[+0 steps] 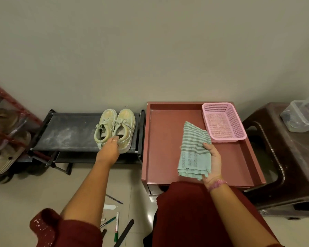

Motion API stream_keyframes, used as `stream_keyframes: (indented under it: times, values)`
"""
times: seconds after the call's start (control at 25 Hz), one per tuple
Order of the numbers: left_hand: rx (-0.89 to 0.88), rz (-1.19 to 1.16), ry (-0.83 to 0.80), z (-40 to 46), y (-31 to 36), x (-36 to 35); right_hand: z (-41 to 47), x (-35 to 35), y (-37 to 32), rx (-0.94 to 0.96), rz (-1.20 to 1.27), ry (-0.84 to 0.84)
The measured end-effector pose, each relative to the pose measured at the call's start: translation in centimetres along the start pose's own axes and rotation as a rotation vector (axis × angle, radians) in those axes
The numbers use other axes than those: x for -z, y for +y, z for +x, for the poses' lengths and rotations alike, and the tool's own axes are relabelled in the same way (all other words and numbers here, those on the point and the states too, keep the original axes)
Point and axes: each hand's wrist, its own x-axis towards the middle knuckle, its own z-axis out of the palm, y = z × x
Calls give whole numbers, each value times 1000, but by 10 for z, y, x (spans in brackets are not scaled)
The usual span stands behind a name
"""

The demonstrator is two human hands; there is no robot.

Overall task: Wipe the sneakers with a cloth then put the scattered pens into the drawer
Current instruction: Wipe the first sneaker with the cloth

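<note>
Nearest, on the pale tiled floor (43, 189) between the arms: scattered pens (116, 226), among them a white marker with green cap, a thin dark pen and a thick black one. Dark red sleeves at both elbows.

Right hand (213, 162), pink thread band at the wrist, grasps a folded pale-green striped cloth (193, 150), thumb on top; the cloth's far end lies over the tray-like top of a reddish-brown plastic drawer unit (168, 125). Drawer front mostly hidden under the top's near edge.

Left hand (110, 148) reaches to the heel of the right-hand shoe of a pair of pale yellow-green lace-up sneakers (114, 129); thumb at the heel opening, fingers hidden, so clasp cannot be told.

Sneakers stand side by side, toes to the wall, on a dusty black shoe rack (68, 131).

Farther: an empty pink plastic mesh basket (223, 122) in the top's far right corner. Left edge, sandals (5, 157) on a red rack. Right, a dark brown plastic stool (282, 157) bearing a clear lidded container (300, 116).
</note>
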Motion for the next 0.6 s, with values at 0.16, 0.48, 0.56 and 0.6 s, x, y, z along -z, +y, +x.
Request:
stream_keyframes:
  times: [0.16, 0.48, 0.56, 0.6]
  values:
    - [-31, 203, -175, 30, -6, -6, 11, 18, 1, -11, 30, -27]
    - [-64, 399, -49, 49, 8, 7, 12, 31, -9, 13, -21, 16]
    - [-83, 353, 22, 49, 17, 18, 10, 28, -13, 10, -25, 15]
    - [-79, 299, 53, 47, 24, 26, 8, 27, -16, 5, -27, 9]
